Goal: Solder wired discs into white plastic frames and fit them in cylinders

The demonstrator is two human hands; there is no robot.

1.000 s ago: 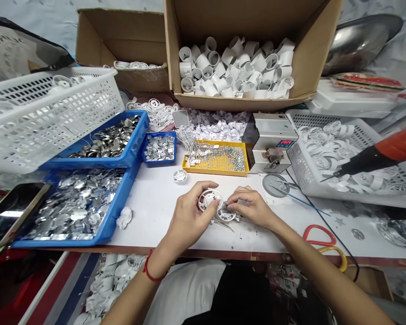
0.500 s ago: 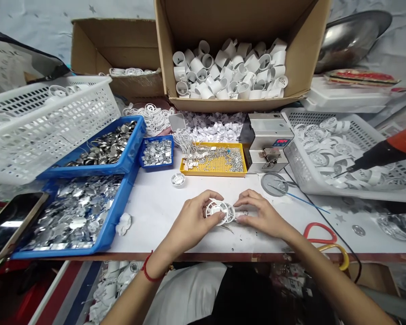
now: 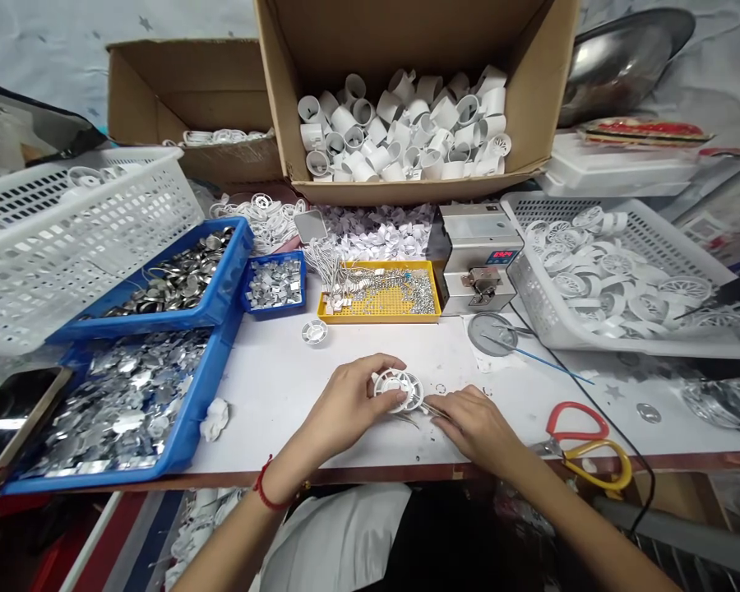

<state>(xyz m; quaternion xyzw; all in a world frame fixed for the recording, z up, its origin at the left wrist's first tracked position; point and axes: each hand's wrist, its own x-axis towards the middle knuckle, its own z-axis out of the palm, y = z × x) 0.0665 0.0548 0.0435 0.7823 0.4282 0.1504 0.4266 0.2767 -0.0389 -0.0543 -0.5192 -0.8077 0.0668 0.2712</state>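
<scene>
My left hand (image 3: pixel 361 390) is closed round the edge of a white round plastic frame (image 3: pixel 407 390) with spokes, held just above the table. Thin wires (image 3: pixel 409 420) stick out below the frame. At the frame's right side, my right hand (image 3: pixel 469 419) has its thumb and forefinger pinched together on what look like thin wire ends (image 3: pixel 430 409). Behind my left hand, another small white spoked part (image 3: pixel 314 332) lies on the table. Scissors (image 3: pixel 592 444) with red and yellow handles lie beside my right forearm.
Blue trays of metal pieces (image 3: pixel 129 411) and a phone (image 3: pixel 18 411) are on the left. At the back stand a yellow tray (image 3: pixel 376 319), a metal machine (image 3: pixel 478 247) with a red display, and a carton of white cups (image 3: pixel 416 193). A white basket (image 3: pixel 622 344) holds ring parts.
My right hand has gone from spread fingers to a pinch at the frame's right side. The white part in my left hand has turned slightly. The whole view has shifted a little.
</scene>
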